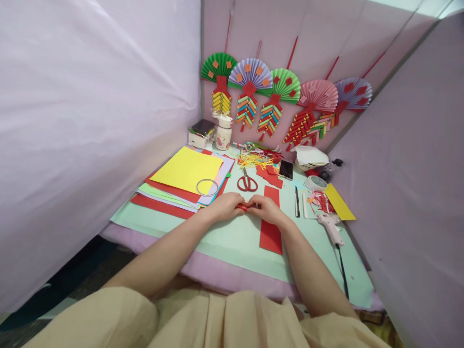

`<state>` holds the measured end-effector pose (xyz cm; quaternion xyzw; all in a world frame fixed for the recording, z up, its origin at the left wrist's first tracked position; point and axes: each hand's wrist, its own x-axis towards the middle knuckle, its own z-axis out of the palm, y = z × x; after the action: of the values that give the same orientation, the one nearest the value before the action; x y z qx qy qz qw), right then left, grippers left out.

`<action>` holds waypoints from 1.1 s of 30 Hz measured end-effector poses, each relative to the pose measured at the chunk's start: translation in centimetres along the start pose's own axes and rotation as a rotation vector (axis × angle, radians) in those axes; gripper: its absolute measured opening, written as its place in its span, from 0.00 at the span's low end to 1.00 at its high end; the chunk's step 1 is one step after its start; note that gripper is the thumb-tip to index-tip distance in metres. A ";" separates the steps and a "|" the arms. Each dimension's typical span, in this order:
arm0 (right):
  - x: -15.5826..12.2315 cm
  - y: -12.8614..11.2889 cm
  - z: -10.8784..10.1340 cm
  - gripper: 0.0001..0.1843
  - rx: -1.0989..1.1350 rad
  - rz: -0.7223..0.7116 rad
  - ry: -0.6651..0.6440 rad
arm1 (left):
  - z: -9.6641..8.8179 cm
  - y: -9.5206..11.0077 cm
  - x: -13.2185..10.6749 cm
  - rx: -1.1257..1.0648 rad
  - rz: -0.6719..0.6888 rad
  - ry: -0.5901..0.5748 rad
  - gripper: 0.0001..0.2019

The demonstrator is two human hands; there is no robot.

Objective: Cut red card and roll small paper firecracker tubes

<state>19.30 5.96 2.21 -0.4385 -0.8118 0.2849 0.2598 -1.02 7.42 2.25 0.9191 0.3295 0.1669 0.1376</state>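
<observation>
My left hand [229,206] and my right hand [266,209] meet over the pale green table cover. Between them, a small piece of red paper [243,206] is pinched in the fingers of both; it looks rolled or folded, and the fingers partly hide it. Under my right hand and wrist lies a long red paper strip [271,237]. Just beyond the hands rest red-handled scissors [247,182], blades pointing away. To the left, a silver ring [207,187] sits across the edge of a yellow sheet [186,169] on a stack of coloured paper.
On the right are a craft knife [297,202], a white stick [304,205], a tape roll [316,183] and a corded glue gun [330,229]. Behind stand a bottle [224,132], a phone [286,169] and paper scraps [255,159]. Paper fan decorations [284,87] hang on the back wall.
</observation>
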 end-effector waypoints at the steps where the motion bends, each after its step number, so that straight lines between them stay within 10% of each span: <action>1: 0.0 0.0 0.0 0.07 -0.013 -0.006 0.009 | 0.0 0.0 0.0 -0.008 -0.013 0.002 0.07; 33: -0.8 -0.9 1.1 0.05 -0.342 -0.108 0.065 | 2.1 -2.5 0.7 -0.137 -0.243 -0.005 0.11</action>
<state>18.43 4.58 1.92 -0.4408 -0.8621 0.1138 0.2223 -1.07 9.48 -0.37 0.8612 0.4258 0.1687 0.2203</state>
